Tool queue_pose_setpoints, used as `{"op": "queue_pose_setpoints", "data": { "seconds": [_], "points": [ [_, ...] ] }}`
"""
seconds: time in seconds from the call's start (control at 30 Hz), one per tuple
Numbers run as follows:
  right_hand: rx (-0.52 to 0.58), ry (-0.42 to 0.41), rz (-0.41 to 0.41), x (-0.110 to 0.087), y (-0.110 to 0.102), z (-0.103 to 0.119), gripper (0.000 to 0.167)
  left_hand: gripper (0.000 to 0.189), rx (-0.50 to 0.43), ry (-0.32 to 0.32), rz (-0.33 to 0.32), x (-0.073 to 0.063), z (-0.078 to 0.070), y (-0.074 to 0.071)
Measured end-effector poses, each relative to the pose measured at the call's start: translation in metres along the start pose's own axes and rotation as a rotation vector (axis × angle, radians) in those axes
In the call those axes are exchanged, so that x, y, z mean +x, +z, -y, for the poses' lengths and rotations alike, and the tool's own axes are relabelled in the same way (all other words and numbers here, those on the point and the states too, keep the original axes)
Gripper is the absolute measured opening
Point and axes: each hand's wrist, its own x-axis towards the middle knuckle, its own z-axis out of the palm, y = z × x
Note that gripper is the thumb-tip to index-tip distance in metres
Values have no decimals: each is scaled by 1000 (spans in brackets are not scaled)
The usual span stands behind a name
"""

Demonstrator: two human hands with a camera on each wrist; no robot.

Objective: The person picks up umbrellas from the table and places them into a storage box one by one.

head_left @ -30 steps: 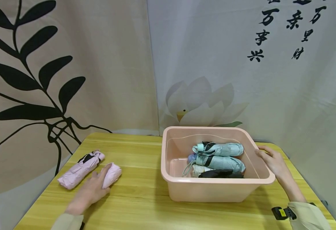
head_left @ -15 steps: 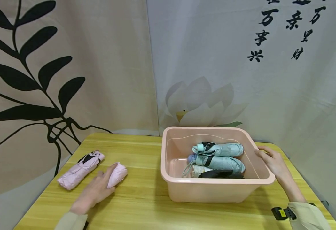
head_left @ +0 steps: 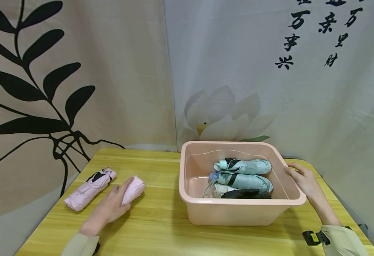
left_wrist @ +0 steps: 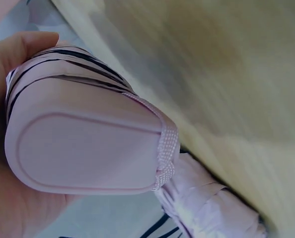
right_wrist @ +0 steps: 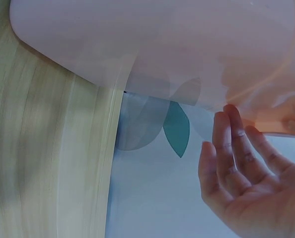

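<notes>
In the head view my left hand [head_left: 111, 206] grips a folded pale pink umbrella [head_left: 133, 190], held just above the table. Close up in the left wrist view, the umbrella's flat oval end [left_wrist: 88, 144] and woven wrist strap [left_wrist: 166, 148] face the camera, with my fingers and palm around its side. Another folded pink umbrella [head_left: 90, 188], with a black patch, lies to the left of that hand. My right hand [head_left: 304, 179] rests at the right rim of a pink plastic bin [head_left: 238, 213]; its fingers [right_wrist: 232, 144] look loosely extended in the right wrist view.
Inside the bin lie two light blue folded umbrellas [head_left: 246, 181], a whitish one [head_left: 222, 189] and a black item [head_left: 246, 193], partly hidden by the front wall. The wooden table [head_left: 154, 227] ends before a printed curtain [head_left: 135, 71].
My left hand has moved to the right and slightly up with the pink umbrella in its grip. The right hand and the bin have stayed in place.
</notes>
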Motion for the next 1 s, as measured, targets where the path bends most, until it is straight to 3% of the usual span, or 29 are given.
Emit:
{"op": "queue_pose_setpoints", "data": {
  "seconds": [0.37,0.8,1.0],
  "points": [
    [-4,-11,-4,0,-1,0,53,86,16,125,-145,6,-20,-18],
    [11,-25,7,0,-2,-1,54,82,69,245,-222,19,-50,-40],
    [9,-24,5,0,-2,0,54,82,81,276,-221,27,-65,-50]
  ]
}}
